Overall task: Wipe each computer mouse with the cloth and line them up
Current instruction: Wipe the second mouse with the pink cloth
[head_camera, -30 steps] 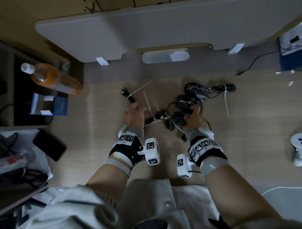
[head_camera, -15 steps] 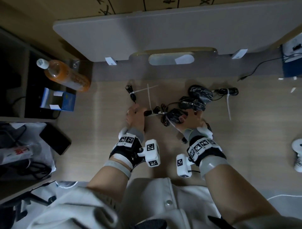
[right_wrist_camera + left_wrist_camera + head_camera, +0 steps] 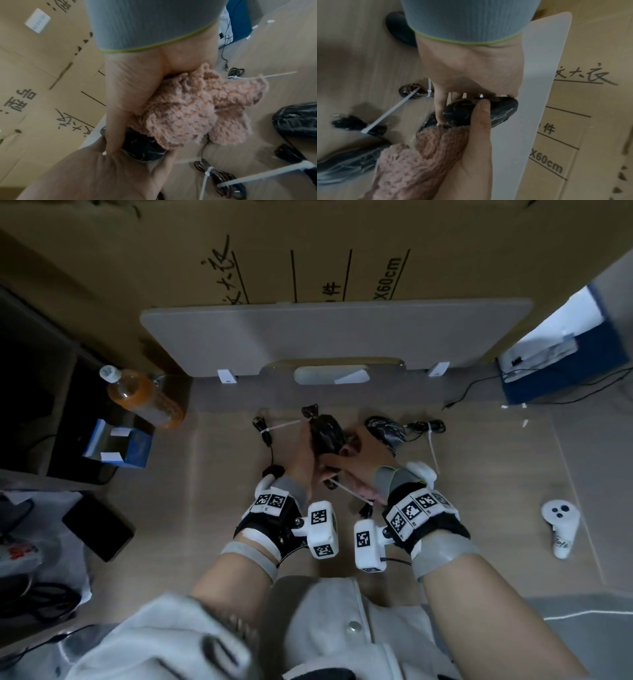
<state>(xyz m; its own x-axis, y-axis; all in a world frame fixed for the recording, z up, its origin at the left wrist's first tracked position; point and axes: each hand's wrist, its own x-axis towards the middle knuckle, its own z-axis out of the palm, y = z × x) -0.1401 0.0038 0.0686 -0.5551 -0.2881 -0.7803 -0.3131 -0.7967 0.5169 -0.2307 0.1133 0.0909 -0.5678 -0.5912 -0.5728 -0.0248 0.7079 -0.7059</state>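
From the head view we see the left hand (image 3: 303, 455) and the right hand (image 3: 363, 455) meeting above the wooden floor (image 3: 205, 508), with a black mouse (image 3: 327, 433) lifted between them. The left hand's fingers curl round the mouse from its left side, while the right hand reaches in from the right. A second black mouse (image 3: 385, 429) lies on the floor just beyond the right hand, partly covered by it. The cloth cannot be made out here, as the hands hide it. A white cable tie (image 3: 352, 493) sticks out below the hands toward the right wrist.

In the left wrist view we find the held mouse (image 3: 501, 109) gripped by the left hand (image 3: 471, 70) from above, its fingertips hidden behind the mouse body. The right thumb (image 3: 479, 121) presses on the mouse, and the pink fluffy cloth (image 3: 423, 155) is bunched under that hand, touching the mouse's near end. Another mouse (image 3: 346, 162) is blurred at the lower left edge.

In the right wrist view the right hand (image 3: 133, 88) clasps the cloth (image 3: 188, 112) in its palm against the mouse (image 3: 142, 147), most of which is covered. We cannot see the right fingers behind the cloth. A bundled cable (image 3: 221, 177) lies on the floor nearby.
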